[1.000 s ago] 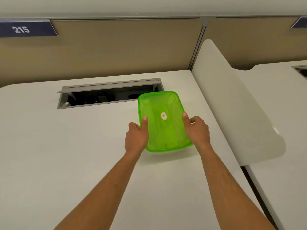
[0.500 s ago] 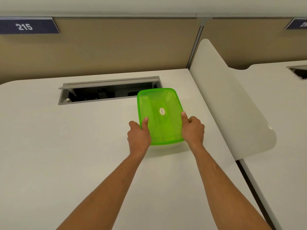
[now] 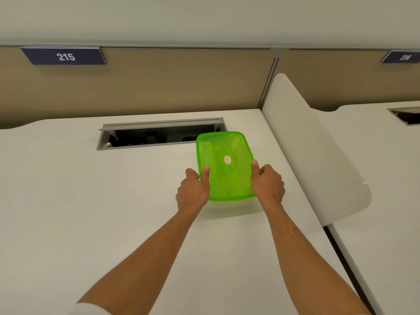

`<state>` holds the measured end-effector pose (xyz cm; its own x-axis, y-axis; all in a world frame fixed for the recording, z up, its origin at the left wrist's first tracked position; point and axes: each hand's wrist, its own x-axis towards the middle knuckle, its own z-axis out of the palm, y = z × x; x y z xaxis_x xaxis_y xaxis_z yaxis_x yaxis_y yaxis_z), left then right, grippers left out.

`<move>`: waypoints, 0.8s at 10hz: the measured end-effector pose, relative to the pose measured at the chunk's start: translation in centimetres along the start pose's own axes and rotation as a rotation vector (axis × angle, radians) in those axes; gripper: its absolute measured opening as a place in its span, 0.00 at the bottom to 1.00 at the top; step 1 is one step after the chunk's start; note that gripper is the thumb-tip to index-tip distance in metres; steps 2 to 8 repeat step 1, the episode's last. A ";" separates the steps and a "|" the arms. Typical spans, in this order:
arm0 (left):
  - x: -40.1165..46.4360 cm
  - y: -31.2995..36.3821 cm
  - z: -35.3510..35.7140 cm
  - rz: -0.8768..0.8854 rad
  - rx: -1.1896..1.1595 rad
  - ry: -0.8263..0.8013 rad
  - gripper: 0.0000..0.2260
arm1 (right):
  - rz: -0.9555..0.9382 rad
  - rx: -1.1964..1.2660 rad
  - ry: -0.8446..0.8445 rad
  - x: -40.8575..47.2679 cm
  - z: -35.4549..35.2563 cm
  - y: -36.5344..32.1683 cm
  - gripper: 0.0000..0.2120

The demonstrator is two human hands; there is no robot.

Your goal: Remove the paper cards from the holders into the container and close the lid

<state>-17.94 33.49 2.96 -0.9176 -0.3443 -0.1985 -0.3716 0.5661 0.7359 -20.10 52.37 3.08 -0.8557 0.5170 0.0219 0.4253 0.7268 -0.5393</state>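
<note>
Here the translucent green rectangular plastic container (image 3: 225,164), with its matching green lid on top, sits on the pale off-white table (image 3: 91,201), its far end just in front of the grey open cable tray (image 3: 159,135) set into the surface. The left hand (image 3: 193,189) grips the container's left edge, thumb laid flat on the lid and the other fingers curled down around the side. The right hand (image 3: 268,181) clasps the right edge the same way, thumb on top and fingers wrapped under the rim. A small oval white sticker (image 3: 227,159) sits near the middle of the lid. Behind the table runs a tan partition panel (image 3: 159,83) bearing a dark blue sign reading 215 (image 3: 64,56). To the right stands a white curved divider board (image 3: 313,144)
</note>
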 end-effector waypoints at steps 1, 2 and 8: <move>0.2 -0.8 -1.6 0.070 0.032 0.057 0.25 | -0.111 0.061 0.142 -0.8 -0.3 -0.8 0.25; 0.2 -0.8 -1.6 0.070 0.032 0.057 0.25 | -0.111 0.061 0.142 -0.8 -0.3 -0.8 0.25; 0.2 -0.8 -1.6 0.070 0.032 0.057 0.25 | -0.111 0.061 0.142 -0.8 -0.3 -0.8 0.25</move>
